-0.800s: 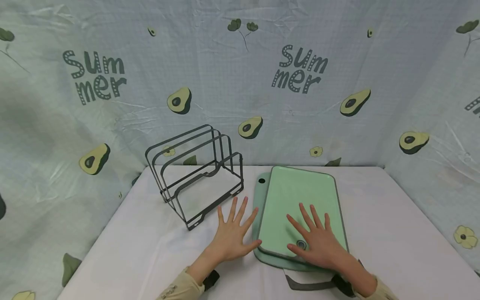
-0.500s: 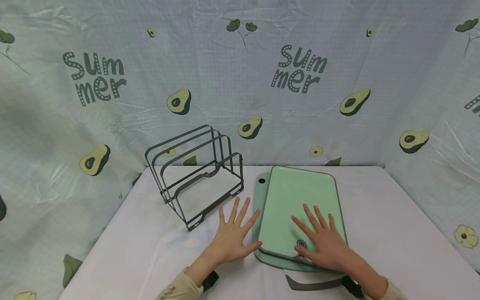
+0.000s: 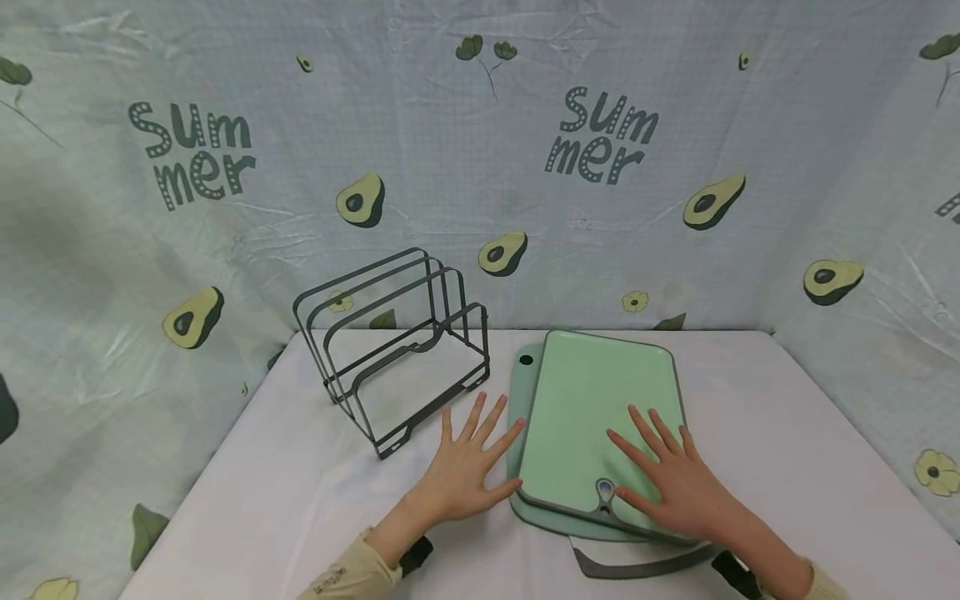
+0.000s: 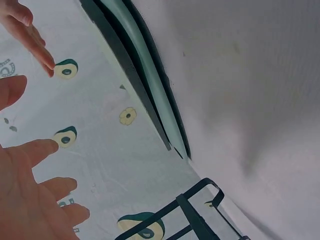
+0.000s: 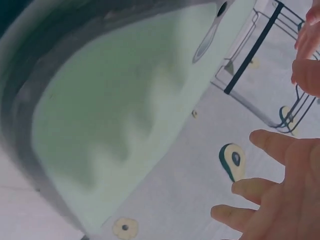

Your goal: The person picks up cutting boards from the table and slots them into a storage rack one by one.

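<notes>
Spreading its straight fingers, my right hand [image 3: 686, 492] hovers over the lower right part of the light green board [image 3: 600, 408] and holds nothing. Compared with half a second ago, it has moved to the right, toward the edge of this board. Because of this, the tear-shaped hole [image 3: 604, 486] near the lower edge is now seen whole, just beside the tip of my thumb. My left hand [image 3: 463, 472] stays almost at the same place, also with fingers wide apart and nothing in them, just beside the left side of the pile. I judge that this is only a change of position: no board is gripped, and the pile lies as it did.

Under the light green board lies a grey-green board [image 3: 523, 387], showing at the left and below, and a white piece with dark edge [image 3: 615, 554] comes out nearest to me. Farther out, left of the pile, the black wire rack [image 3: 438, 407] stands on the white table [image 3: 750, 433], with no board in it. Behind everything hangs the printed cloth [image 3: 420, 100].
</notes>
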